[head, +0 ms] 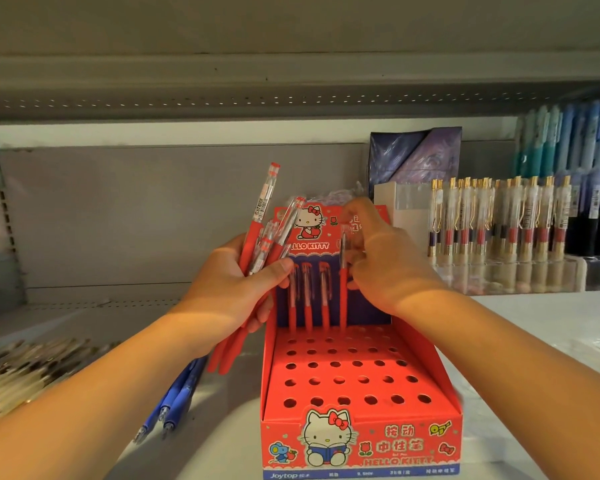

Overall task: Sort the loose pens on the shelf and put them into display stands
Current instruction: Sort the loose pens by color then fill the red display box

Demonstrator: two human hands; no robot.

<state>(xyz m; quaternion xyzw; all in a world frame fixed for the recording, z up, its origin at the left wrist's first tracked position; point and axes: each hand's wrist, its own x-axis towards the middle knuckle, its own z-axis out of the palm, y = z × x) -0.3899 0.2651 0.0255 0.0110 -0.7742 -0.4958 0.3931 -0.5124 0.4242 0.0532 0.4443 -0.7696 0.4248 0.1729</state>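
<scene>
A red Hello Kitty display stand [347,372] with rows of round holes sits on the white shelf in front of me. Three red pens [307,299] stand in its back row. My right hand [381,268] pinches a fourth red pen [342,299] upright at a back-row hole to their right. My left hand [236,289] grips a bundle of several red pens [257,237], their clicker ends pointing up and their tips hanging below my palm.
Blue pens [174,400] lie on the shelf under my left forearm. A heap of loose gold-trimmed pens [21,368] lies at the far left. A clear stand of gold-clip pens [499,230] and blue pens [568,140] fill the right. A purple packet [416,154] leans behind.
</scene>
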